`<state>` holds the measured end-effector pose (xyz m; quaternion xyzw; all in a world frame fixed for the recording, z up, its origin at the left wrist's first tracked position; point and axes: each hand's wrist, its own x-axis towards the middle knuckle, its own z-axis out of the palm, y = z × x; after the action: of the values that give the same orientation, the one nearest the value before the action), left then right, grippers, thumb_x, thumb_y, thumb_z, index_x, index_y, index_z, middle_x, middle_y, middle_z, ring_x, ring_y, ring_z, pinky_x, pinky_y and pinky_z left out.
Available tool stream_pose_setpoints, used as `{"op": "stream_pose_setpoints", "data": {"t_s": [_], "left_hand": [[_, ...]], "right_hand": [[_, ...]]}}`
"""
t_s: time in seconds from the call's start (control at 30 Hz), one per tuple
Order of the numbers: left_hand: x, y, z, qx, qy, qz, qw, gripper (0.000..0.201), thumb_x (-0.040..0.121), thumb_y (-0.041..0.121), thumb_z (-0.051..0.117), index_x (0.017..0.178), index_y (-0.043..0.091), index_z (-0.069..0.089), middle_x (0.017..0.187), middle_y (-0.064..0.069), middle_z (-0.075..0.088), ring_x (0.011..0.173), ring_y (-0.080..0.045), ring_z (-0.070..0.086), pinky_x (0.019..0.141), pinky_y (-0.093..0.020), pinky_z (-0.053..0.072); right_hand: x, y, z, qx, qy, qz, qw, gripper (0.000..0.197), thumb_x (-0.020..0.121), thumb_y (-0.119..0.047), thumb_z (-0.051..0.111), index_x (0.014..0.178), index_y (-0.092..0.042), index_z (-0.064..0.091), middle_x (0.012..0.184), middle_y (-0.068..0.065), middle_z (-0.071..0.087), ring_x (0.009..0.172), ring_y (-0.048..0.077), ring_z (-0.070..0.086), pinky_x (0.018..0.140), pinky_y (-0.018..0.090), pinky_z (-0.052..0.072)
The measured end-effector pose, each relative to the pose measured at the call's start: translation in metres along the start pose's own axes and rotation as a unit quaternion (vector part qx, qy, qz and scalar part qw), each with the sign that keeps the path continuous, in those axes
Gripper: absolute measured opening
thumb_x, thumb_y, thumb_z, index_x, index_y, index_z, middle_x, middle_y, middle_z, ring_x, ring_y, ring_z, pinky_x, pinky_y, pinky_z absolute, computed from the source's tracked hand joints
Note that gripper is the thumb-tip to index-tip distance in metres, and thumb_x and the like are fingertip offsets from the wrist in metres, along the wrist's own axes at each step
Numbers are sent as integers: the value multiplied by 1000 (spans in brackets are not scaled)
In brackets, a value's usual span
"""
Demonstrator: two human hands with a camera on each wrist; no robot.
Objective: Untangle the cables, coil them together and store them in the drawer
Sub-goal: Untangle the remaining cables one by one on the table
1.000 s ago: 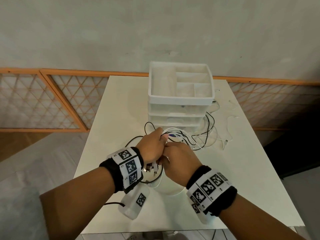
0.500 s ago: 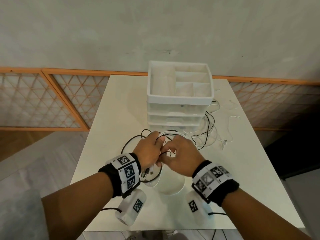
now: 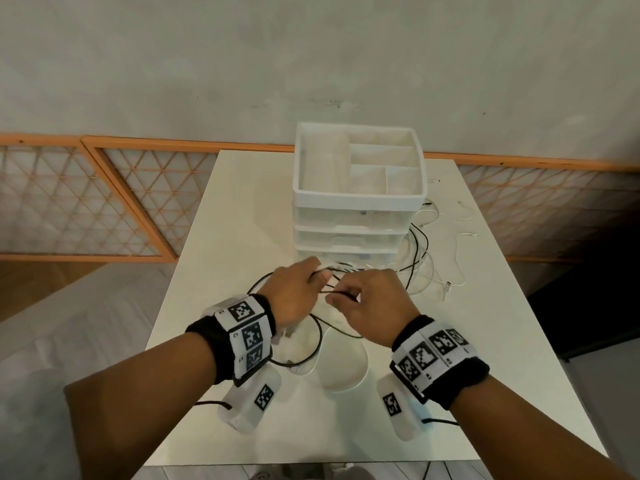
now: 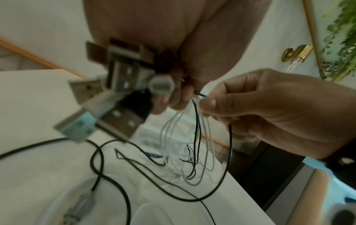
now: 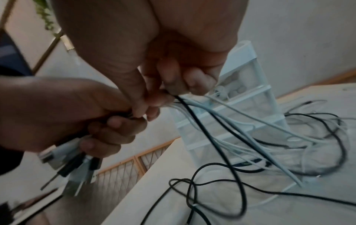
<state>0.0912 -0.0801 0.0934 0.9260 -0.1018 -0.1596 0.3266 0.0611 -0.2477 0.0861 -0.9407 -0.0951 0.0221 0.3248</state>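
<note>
A tangle of thin black and white cables [image 3: 419, 268] lies on the white table [image 3: 225, 237], in front of and right of a white plastic drawer unit [image 3: 358, 197]; its front drawers look closed. My left hand [image 3: 317, 277] grips a bundle of cable ends with their USB plugs [image 4: 115, 91], which stick out below the fist. Just to its right, my right hand [image 3: 341, 296] pinches black and white strands [image 5: 192, 109] where they leave the left fist. A black loop [image 3: 317, 341] hangs under both hands to the table.
A round translucent white dish [image 3: 343, 372] sits on the table below my hands. A loose white cable [image 3: 464, 237] trails on the right side near the table edge. An orange lattice railing [image 3: 104, 202] runs behind the table.
Both hands have risen slightly toward the drawer unit. The right hand has shifted a little to the right, leaving a short black strand between the hands.
</note>
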Motion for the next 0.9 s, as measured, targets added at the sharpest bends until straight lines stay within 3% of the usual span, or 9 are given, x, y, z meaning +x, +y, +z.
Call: {"op": "stream_pose_setpoints", "data": {"t_s": [0.1,0.2,0.27,0.33,0.47,0.6,0.7,0.77,0.9], "left_hand": [[2,3,-36,-52,76,-1,996,42,98,53,45,73,20,46,65,4,48,60,-18,47,58,-31,33],[3,-1,-74,-122,110,22,986,45,87,56,63,81,12,55,64,4,50,53,-14,43,55,-30,36],[5,-6,-84,-42,105,41,993,43,88,53,63,84,10,58,65,3,53,55,-14,46,54,-31,34],[7,-14,-82,64,80,32,994,43,94,52,54,82,10,57,67,0,55,58,-18,49,54,-32,32],[10,-30,-66,155,35,-30,987,55,98,55,39,86,5,60,75,-8,61,67,-24,53,58,-34,35],[4,-37,-57,145,3,-63,987,59,98,60,33,69,10,43,65,-4,48,60,-20,45,57,-32,31],[3,-34,-57,83,8,-70,994,61,96,64,31,70,10,38,61,-3,41,53,-18,38,56,-30,32],[4,-33,-58,55,36,-66,996,61,96,63,32,74,7,43,63,-6,43,53,-19,37,56,-31,33],[8,-35,-59,38,103,-69,991,61,97,60,33,75,5,47,65,-8,47,59,-22,42,57,-33,34]], "right_hand": [[-4,27,-14,-29,-18,85,996,24,87,-38,68,68,-24,66,84,-4,63,86,17,58,86,32,46],[-8,74,-25,-118,-97,203,967,33,94,-46,56,89,-18,72,96,4,64,100,26,61,87,32,45],[-7,96,-36,-101,-101,267,953,39,97,-45,51,88,-14,72,89,8,70,92,31,67,83,34,52],[0,107,-54,-41,-36,314,948,37,96,-44,53,77,-17,69,73,7,68,81,34,70,76,39,59],[22,106,-98,16,115,267,957,45,77,-74,52,79,-29,59,86,3,72,86,34,70,82,50,58],[40,85,-135,72,207,187,958,46,71,-80,60,86,-37,56,101,-16,65,93,21,69,87,47,56],[50,76,-147,95,251,157,951,45,72,-73,67,93,-33,58,108,-9,69,81,20,67,87,46,56],[54,74,-150,115,273,134,946,44,78,-59,72,99,-23,58,126,-12,64,76,16,64,80,36,55],[53,79,-147,132,298,66,943,40,81,-38,78,104,-14,56,147,-21,44,88,-3,62,75,18,46]]}}
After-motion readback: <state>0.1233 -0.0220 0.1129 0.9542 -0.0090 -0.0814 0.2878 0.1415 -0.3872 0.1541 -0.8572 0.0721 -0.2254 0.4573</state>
